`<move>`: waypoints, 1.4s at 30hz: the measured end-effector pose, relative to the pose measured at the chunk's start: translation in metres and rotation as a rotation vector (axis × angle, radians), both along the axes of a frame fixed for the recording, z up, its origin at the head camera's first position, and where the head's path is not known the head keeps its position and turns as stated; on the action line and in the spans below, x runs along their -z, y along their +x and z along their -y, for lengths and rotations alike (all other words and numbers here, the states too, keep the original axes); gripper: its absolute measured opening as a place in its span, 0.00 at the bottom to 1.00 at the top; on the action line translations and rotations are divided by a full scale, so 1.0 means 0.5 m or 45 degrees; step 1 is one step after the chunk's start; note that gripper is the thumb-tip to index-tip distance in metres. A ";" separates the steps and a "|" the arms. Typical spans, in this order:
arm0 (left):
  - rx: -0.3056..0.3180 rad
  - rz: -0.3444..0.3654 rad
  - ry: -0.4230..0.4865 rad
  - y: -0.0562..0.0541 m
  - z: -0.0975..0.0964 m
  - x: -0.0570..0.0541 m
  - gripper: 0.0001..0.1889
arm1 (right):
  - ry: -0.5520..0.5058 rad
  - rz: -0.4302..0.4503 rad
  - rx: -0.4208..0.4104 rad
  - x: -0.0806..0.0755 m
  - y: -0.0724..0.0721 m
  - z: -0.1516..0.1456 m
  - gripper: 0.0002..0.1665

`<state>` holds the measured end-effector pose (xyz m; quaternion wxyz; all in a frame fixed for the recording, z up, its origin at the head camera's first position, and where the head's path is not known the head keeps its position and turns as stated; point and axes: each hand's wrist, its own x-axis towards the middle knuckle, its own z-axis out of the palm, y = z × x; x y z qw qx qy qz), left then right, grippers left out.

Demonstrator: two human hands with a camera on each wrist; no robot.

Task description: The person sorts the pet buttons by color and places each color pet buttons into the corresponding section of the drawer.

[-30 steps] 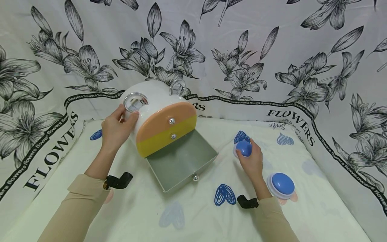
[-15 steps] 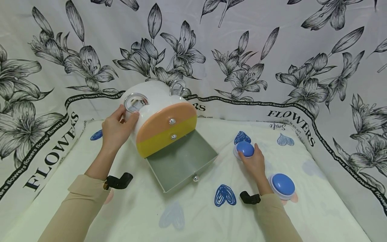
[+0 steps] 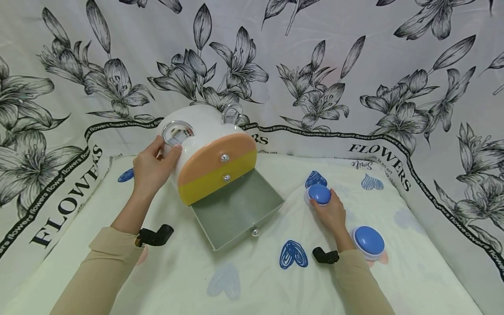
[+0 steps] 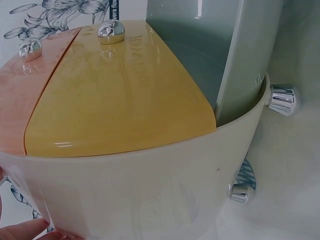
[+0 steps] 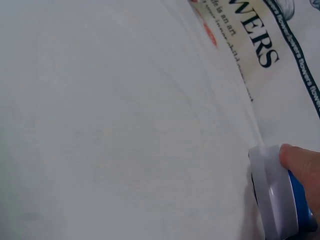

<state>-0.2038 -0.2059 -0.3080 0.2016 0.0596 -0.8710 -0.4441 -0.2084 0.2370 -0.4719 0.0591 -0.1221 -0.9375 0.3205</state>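
A white rounded drawer box (image 3: 197,127) with an orange drawer front (image 3: 214,151) and a yellow one (image 3: 220,181) stands left of centre. Its grey-green bottom drawer (image 3: 240,208) is pulled out, with nothing in it. My left hand (image 3: 154,168) holds the box's left side, thumb and fingers by a round silver-rimmed ear (image 3: 177,133). In the left wrist view only fingertips (image 4: 30,231) show at the lower left. To the right, my right hand (image 3: 331,212) grips a blue-domed push button (image 3: 319,194) by its near right side. Its white base (image 5: 272,195) stands on the cloth in the right wrist view.
A second blue push button (image 3: 369,240) lies on the heart-printed cloth (image 3: 260,284), right of my right forearm. A flower-printed curtain (image 3: 299,87) rises behind the box. The open drawer juts out between my two arms.
My right hand has shifted slightly right, and its fingers have moved back from the button's top to its side, baring more of the blue dome. My left hand and the box stay put.
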 end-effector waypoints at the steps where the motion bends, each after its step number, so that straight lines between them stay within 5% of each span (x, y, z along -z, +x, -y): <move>1: -0.003 0.000 -0.007 0.000 0.000 0.001 0.24 | -0.012 0.004 0.005 -0.001 0.001 0.000 0.50; 18: 0.008 0.000 0.017 0.001 -0.002 -0.003 0.26 | -0.141 0.038 0.001 -0.032 -0.003 0.007 0.50; 42: 0.001 -0.018 0.013 0.001 -0.001 -0.002 0.23 | -0.198 -0.142 -0.336 -0.171 0.021 0.160 0.50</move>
